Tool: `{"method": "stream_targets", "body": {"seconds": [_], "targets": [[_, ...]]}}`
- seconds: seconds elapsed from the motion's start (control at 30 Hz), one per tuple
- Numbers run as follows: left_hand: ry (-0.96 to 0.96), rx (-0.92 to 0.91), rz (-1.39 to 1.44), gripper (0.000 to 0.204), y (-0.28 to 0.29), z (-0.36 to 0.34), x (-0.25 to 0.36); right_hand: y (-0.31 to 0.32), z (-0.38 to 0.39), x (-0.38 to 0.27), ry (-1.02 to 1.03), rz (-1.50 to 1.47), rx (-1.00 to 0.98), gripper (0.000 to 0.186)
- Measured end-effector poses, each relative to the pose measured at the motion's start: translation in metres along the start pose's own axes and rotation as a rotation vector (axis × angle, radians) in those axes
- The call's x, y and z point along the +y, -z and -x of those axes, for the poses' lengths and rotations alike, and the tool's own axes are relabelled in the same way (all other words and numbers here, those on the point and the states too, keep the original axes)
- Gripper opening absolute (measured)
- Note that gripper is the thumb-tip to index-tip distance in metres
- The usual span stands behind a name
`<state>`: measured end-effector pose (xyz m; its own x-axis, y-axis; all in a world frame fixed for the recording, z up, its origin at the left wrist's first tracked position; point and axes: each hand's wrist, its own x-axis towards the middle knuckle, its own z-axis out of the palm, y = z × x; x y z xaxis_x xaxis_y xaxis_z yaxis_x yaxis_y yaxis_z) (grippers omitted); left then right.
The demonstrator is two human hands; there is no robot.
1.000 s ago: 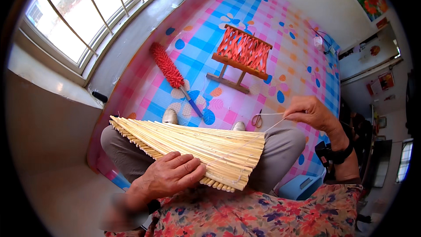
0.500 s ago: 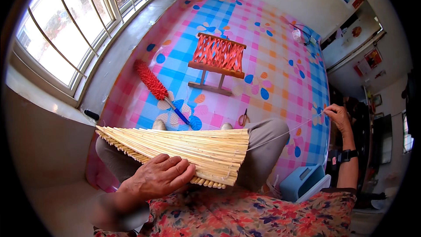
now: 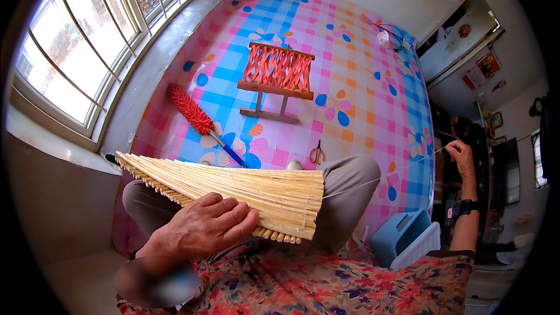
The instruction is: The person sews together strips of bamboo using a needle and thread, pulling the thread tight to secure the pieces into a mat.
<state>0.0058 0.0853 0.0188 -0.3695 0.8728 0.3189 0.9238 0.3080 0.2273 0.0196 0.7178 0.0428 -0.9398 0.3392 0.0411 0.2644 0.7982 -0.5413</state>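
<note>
Passing room lies right of the scissors (image 3: 317, 154), while a taut thread (image 3: 429, 156) bars the way nearer in.

Daylight from the barred window (image 3: 55, 61) glares white past the left edge of the checked mat (image 3: 359, 131); beyond the right edge it dims. Your left hand (image 3: 207, 221) is crisp, its forearm (image 3: 137, 283) blurred; straight edges bow.

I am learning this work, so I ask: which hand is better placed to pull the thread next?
Probably the right hand: it pinches the thread, which runs straight, out to the side of the pale sticks, while the left hand lies on them.
</note>
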Motion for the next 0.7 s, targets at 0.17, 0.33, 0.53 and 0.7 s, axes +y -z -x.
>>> {"method": "stream_targets", "body": {"seconds": [0.17, 0.33, 0.53, 0.7], "targets": [[-0.014, -0.094, -0.028, 0.038, 0.001, 0.006, -0.01, 0.007, -0.015, -0.012, -0.037, -0.007, -0.015, 0.009], [0.033, -0.153, -0.011, 0.037, -0.021, 0.029, -0.01, 0.004, -0.025, -0.039, -0.002, -0.025, -0.11, 0.012], [0.132, -0.12, 0.071, 0.033, -0.041, 0.054, -0.001, 0.004, -0.049, -0.058, 0.006, 0.07, -0.161, 0.01], [0.279, -0.076, 0.11, 0.03, -0.058, 0.078, 0.004, -0.005, -0.077, -0.059, 0.078, -0.04, -0.149, 0.012]]}}
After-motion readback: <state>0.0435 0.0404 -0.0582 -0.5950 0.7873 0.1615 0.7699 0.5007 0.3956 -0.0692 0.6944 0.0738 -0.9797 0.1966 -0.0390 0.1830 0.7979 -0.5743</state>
